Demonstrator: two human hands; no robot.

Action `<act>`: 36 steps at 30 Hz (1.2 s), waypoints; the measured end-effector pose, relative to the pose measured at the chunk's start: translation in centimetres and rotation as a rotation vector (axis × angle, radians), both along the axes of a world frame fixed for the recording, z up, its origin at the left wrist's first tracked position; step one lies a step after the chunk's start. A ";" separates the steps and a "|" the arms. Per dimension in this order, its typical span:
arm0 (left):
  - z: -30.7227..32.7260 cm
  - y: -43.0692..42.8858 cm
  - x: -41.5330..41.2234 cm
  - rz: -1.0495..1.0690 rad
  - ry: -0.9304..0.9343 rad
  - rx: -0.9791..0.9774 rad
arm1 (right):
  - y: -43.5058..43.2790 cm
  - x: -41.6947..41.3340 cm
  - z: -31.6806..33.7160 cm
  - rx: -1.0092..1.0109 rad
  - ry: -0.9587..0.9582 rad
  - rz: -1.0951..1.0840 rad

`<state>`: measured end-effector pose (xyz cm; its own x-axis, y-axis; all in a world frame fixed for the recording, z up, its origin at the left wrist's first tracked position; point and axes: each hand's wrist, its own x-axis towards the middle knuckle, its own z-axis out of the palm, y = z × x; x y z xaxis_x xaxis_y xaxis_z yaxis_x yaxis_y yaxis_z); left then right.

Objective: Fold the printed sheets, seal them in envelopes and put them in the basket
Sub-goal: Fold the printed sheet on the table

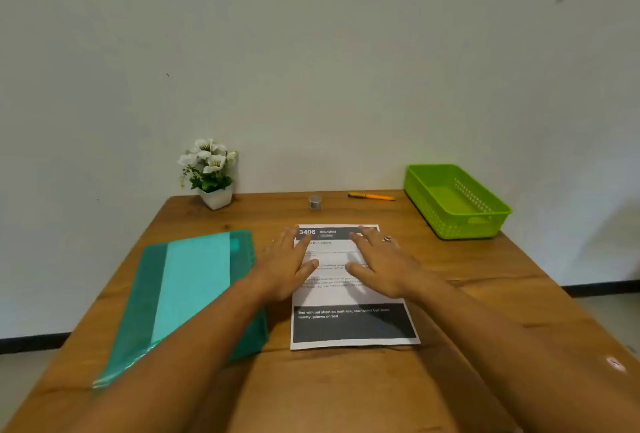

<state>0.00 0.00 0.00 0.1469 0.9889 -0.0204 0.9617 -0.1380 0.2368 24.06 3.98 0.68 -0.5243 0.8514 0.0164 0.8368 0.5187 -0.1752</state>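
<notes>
Presently, starting at the near edge of the wooden table [346, 394], I note both bare forearms reaching forward over the wood.

A printed sheet [351, 327] lies flat and unfolded at the middle of the table, its long sides running near to far. Its dark band with white lettering sits toward the near edge, and a header reading "3406 BEDROOM" is at its far end.

The left hand [287, 268] lies palm down across the sheet's left margin, fingers straight and spread, released and grasping nothing. The right hand [384, 268] lies palm down on the sheet's right half, fingers likewise straight, released and grasping nothing. A ring [387, 239] shows on one of its fingers. The hands are apart, and lines of print are visible between them.

Left of the sheet, a teal translucent plastic folder [194, 287] lies flat toward the left edge, with a paler sheet showing through it. The left forearm crosses its near right part.

Along the far edge, from left to right:
- A white pot of white flowers [216, 195] stands at the far left corner, close to the wall.
- A small clear roll [314, 202] stands near the middle; I cannot tell what it is.
- An orange pen [371, 196] lies just right of the roll, parallel to the edge.
- A green plastic basket [462, 226] with perforated walls sits at the far right corner.
</notes>
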 end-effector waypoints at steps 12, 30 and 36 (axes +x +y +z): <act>-5.1 4.3 1.1 -0.050 0.184 -0.045 | 0.6 -0.2 -4.4 -0.040 0.037 0.046; -5.5 5.0 1.7 -0.010 0.190 -0.047 | 9.3 1.8 -6.3 -0.125 -0.183 -0.053; -5.1 8.1 0.6 -0.057 0.200 -0.077 | 9.4 1.8 -6.5 -0.123 -0.170 -0.054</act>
<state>0.64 8.08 -5.10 0.1877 0.9736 -0.1302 0.9818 -0.1820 0.0544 25.83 13.37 -5.83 -0.4642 0.8685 -0.1740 0.8858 0.4557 -0.0882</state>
